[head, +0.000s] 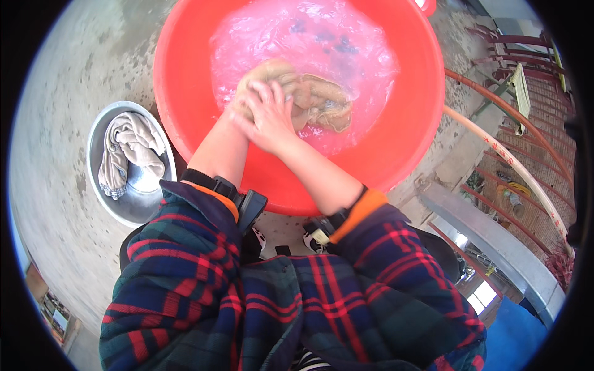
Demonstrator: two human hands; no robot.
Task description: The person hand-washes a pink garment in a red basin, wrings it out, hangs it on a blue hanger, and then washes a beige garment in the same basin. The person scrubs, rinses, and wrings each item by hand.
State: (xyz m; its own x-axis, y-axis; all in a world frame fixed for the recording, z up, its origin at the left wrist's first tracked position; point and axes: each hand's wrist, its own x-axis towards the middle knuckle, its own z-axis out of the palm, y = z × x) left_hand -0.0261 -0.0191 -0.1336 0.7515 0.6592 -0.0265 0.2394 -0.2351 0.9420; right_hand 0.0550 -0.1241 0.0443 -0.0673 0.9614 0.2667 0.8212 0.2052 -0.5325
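A wet tan cloth (327, 99) lies bunched in the soapy water of a large red plastic tub (408, 120). At its left end is my left hand (239, 109), mostly covered by the cloth and my other hand, so its fingers do not show. My right hand (268, 109) crosses over it from the right, slightly blurred, fingers somewhat apart against the cloth; its palm side is hidden. Behind the hands, dark shapes (343, 45) show blurred in the water.
An oval metal basin (94, 174) with a wet light-coloured cloth (134, 139) in it stands on the concrete floor (60, 153), left of the tub. At the right are an orange hose (503, 102), a pale hose bearing writing (519, 169), a grey ledge (487, 232) and red metal bars (515, 227).
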